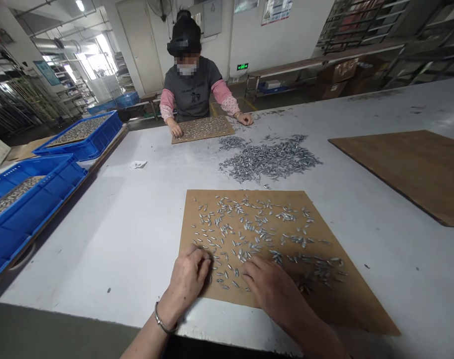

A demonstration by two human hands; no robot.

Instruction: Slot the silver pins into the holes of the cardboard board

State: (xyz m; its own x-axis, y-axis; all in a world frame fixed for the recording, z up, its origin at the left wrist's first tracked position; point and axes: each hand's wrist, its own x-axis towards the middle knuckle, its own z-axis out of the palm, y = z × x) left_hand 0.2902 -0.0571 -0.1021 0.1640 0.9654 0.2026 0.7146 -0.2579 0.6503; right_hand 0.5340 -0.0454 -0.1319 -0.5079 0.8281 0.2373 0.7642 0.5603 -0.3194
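Note:
A brown board (227, 295) lies on the white table in front of me, scattered with many small silver spindle-shaped metal pieces (227, 229). At the board's near left edge, my left hand (191, 271) has its fingers curled together; whatever is between the tips is hidden. My right hand (269, 284) rests low over the middle of the near half, fingers bent and closed down among the pieces. I cannot make out what its fingertips hold. The pieces left of centre lie more spread out, while those at the right sit in clumps.
Beyond the board is a heap of silver pieces (269, 159). Across the white table (80, 239), a person (193, 85) works at another piece-covered board (204, 130). Blue crates (62, 172) stand along the left edge. A bare brown board (409, 169) lies at right.

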